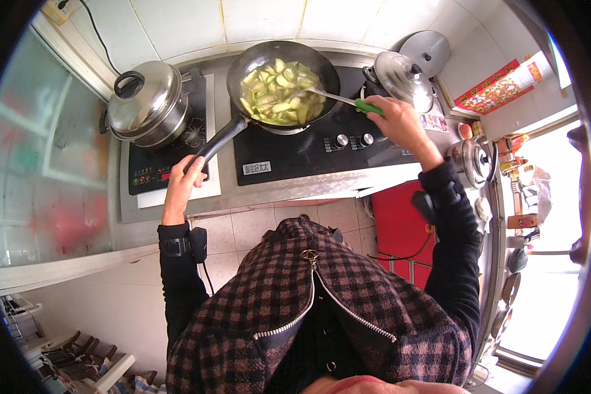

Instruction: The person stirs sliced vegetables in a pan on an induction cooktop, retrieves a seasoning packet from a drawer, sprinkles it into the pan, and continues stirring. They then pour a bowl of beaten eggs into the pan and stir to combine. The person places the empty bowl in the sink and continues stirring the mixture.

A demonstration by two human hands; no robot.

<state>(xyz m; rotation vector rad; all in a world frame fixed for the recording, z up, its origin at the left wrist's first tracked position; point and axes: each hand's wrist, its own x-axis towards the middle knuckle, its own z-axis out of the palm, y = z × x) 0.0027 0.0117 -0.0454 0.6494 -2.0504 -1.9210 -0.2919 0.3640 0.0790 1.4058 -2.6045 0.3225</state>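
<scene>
A dark wok (283,50) sits on the left burner of the black gas hob (285,160). Inside it lie sliced green vegetables (280,91), wet and glossy, in some liquid. My left hand (187,180) grips the end of the wok's long black handle (221,139). From the right, my right hand (396,120) holds the green handle of a metal spatula (342,97). The spatula's head is among the slices at the wok's right side, partly hidden by them.
A lidded steel pot (150,108) stands left on an induction cooker (145,170) with a lit display. Behind my right hand is another lidded pot (399,79), with a round lid (426,51) leaning on the wall. Further right stands a small lidded pot (473,160).
</scene>
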